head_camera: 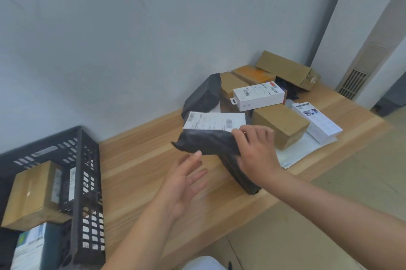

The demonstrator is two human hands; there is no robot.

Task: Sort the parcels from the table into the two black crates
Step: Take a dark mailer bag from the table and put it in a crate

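Note:
My right hand (256, 151) grips a black plastic mailer bag (208, 141) with a white shipping label, lifted above the wooden table (136, 160). Just below and left of it, my left hand (186, 179) is held palm up with straight fingers, its fingertips close under the bag's lower edge. A black crate (87, 181) stands at the table's left end with a brown carton (30, 192) and a labelled box (33, 245) inside. More parcels lie at the back right: a white box (259, 95), a brown box (281, 125), another black bag (204, 96).
Further brown cartons (285, 69) are piled against the wall in the corner. A white printed box (316, 121) lies on a flat white mailer (296, 153) near the table's right edge. A wall vent (353, 84) sits beyond the table. Only one crate is in view.

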